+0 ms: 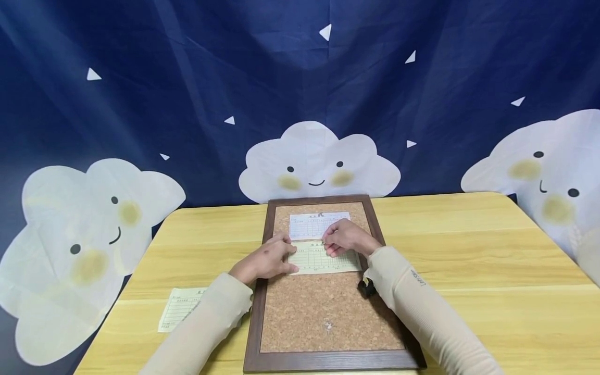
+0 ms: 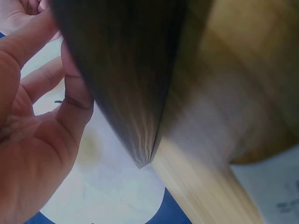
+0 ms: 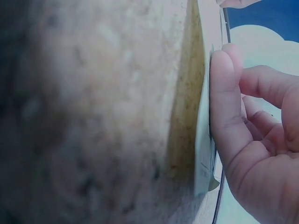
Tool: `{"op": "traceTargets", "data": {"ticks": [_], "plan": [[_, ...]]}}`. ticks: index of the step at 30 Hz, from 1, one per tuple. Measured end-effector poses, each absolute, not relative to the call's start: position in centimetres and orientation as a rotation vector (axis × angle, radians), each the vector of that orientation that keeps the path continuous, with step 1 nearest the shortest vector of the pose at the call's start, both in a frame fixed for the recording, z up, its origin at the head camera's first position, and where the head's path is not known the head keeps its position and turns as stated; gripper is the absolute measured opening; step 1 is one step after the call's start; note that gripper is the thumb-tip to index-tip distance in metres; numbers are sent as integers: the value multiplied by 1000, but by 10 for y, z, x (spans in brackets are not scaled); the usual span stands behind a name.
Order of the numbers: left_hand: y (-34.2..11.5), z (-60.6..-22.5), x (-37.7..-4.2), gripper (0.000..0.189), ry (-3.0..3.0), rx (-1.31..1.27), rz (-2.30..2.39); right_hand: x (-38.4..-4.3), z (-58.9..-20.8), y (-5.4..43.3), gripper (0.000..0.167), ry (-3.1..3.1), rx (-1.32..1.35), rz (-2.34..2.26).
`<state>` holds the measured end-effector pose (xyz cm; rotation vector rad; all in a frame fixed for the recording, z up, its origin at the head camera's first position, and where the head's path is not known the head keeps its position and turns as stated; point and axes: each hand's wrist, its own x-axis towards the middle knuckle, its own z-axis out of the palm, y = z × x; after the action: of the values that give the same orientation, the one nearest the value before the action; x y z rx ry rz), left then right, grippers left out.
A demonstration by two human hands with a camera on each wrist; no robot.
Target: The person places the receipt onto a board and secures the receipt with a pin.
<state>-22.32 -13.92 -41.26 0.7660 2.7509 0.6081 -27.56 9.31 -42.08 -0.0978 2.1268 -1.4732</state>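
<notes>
A cork board (image 1: 300, 312) in a dark wooden frame lies on the table. A white printed form (image 1: 304, 228) is on its upper part, with a small dark pin (image 1: 321, 214) at its top edge. Just below lies a yellowish printed form (image 1: 304, 263). My left hand (image 1: 269, 258) rests across the frame's left side, thumb and fingers spread, fingertips touching that form's left edge. At the form's top middle, my right hand (image 1: 344, 237) brings thumb and fingertips together on a tiny object, apparently a pin, mostly hidden. In the right wrist view the form (image 3: 204, 126) lifts off the cork.
Another yellowish form (image 1: 180, 307) lies on the wooden table (image 1: 469, 260) left of the board, partly under my left sleeve. A small black and yellow object (image 1: 366, 287) is by the frame's right side, beside my right wrist. A dark blue cloud-print cloth (image 1: 290, 62) hangs behind.
</notes>
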Motion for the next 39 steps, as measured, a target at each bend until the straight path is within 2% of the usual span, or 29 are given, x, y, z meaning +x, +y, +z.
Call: {"op": "traceTargets", "data": {"ticks": [39], "plan": [[-138, -412, -223, 47, 2757, 737, 610, -276, -417, 91, 11, 2197, -111, -1414]]}}
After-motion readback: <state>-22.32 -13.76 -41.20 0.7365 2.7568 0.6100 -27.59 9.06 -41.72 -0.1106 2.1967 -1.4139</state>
